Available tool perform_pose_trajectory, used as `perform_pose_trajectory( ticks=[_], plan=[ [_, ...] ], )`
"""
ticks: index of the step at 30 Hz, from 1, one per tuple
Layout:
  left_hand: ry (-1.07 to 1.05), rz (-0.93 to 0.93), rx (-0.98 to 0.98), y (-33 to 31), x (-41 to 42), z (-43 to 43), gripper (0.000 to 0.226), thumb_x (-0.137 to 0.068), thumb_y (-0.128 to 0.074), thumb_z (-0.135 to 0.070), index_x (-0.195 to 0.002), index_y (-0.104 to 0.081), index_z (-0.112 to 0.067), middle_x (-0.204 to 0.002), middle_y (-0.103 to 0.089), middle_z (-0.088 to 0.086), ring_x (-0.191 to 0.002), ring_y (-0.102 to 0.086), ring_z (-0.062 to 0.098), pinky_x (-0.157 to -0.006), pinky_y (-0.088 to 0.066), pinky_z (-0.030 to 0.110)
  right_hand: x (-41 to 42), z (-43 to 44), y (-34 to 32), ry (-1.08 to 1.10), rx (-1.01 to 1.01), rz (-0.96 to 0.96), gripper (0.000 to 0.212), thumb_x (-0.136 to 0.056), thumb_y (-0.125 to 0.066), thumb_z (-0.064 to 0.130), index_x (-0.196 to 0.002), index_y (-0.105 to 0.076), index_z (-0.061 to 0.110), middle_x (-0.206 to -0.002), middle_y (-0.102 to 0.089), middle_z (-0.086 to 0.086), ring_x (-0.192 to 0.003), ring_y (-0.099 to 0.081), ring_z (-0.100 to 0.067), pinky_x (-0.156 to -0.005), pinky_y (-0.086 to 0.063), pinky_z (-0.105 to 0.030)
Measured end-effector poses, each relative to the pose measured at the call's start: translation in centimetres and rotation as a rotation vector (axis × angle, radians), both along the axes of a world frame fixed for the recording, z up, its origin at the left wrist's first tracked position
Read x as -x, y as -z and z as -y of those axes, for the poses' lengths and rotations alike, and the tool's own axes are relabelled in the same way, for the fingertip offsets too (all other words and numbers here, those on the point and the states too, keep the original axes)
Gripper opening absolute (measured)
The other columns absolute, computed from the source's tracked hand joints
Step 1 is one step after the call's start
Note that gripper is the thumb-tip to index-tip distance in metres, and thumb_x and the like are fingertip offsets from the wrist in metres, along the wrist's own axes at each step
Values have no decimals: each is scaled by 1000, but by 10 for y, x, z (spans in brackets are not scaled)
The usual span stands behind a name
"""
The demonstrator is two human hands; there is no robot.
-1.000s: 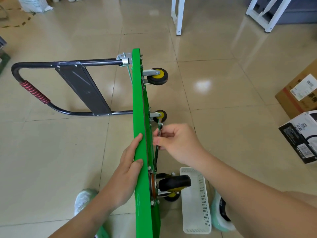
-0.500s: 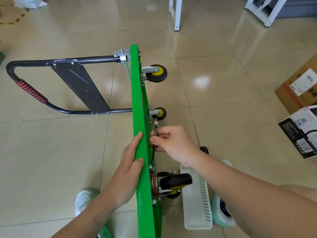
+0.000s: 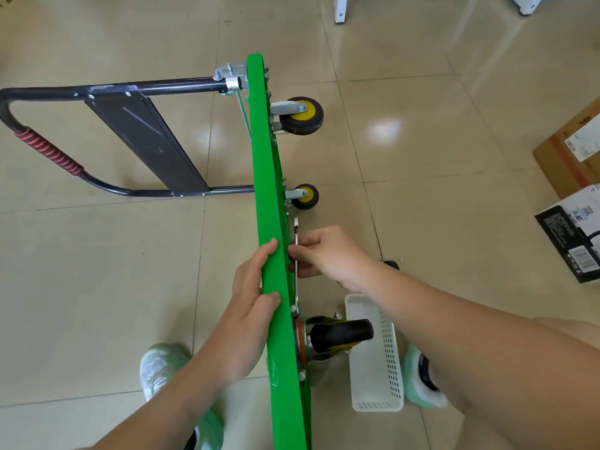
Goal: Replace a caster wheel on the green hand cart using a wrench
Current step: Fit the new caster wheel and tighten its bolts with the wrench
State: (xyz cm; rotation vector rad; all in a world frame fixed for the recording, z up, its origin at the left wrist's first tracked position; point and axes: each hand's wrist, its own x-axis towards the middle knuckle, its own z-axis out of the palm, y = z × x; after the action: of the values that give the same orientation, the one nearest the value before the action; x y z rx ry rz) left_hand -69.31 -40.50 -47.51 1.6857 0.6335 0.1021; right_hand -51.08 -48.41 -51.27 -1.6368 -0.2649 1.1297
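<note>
The green hand cart [image 3: 264, 177] stands on its side edge on the floor, its black handle [image 3: 107, 138] folded out to the left. My left hand [image 3: 251, 297] grips the deck's upper edge, thumb and fingers wrapped over it. My right hand [image 3: 328, 251] pinches a slim silver wrench [image 3: 296, 228] that lies along the cart's underside, pointing away from me. Its lower end reaches toward the bolts above the near black caster wheel [image 3: 341, 332]. Two yellow-hubbed casters, far caster [image 3: 303, 115] and middle caster [image 3: 304, 196], stick out to the right.
A white perforated basket [image 3: 376, 362] lies on the tiles just right of the near caster. My feet in pale green shoes flank the cart. Cardboard and black boxes [image 3: 571, 203] sit at the right edge. White furniture legs [image 3: 341, 4] stand at the back.
My right hand has swung the wrench closer to the deck's underside, so it now lies almost flat along it. My left hand keeps its grip on the edge.
</note>
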Motion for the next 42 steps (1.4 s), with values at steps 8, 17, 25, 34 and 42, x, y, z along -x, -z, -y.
perform_pose_trajectory(
  ticks=[8, 17, 25, 34, 42],
  plan=[
    [-58, -3, -9, 11, -9, -4, 73, -80, -48, -22, -118, -39, -85, -133, -37, -52, -142, -42, 3, -115, -45, 53, -5, -7, 30, 39, 306, -265, 7, -98, -63, 7, -98, -65, 0, -94, -75, -17, -80, -76, -27, -77, -63, -38],
    [-87, 13, -45, 24, -13, -9, 89, -67, -50, -9, -123, -46, -79, -116, -46, -51, -111, -51, -20, -89, -49, 37, -29, -8, -9, 202, 11, 88, 9, -93, -70, 8, -87, -70, 14, -83, -75, -8, -71, -77, -22, -63, -61, -29],
    [-50, 13, -12, 20, -9, -8, 80, -72, -49, -26, -135, -40, -74, -131, -42, -48, -135, -42, -8, -112, -42, 45, 4, 19, -37, 76, -262, 193, 19, -85, -76, 7, -85, -76, 26, -78, -78, -3, -75, -77, -21, -68, -64, -33],
    [52, 23, -16, 6, -1, -3, 74, -76, -41, -44, -143, -29, -73, -149, -30, -42, -145, -29, -5, -124, -31, 45, 26, 27, -38, 14, -301, 231, 23, -81, -76, 12, -83, -79, 35, -86, -79, 2, -82, -77, -15, -68, -60, -24],
    [59, 14, -36, 2, -1, -3, 72, -81, -39, -38, -144, -28, -71, -157, -31, -27, -147, -28, -2, -126, -28, 46, 23, 34, -40, 1, -298, 249, 25, -86, -75, 0, -88, -75, 24, -82, -79, 0, -81, -77, -17, -70, -61, -28]
  ],
)
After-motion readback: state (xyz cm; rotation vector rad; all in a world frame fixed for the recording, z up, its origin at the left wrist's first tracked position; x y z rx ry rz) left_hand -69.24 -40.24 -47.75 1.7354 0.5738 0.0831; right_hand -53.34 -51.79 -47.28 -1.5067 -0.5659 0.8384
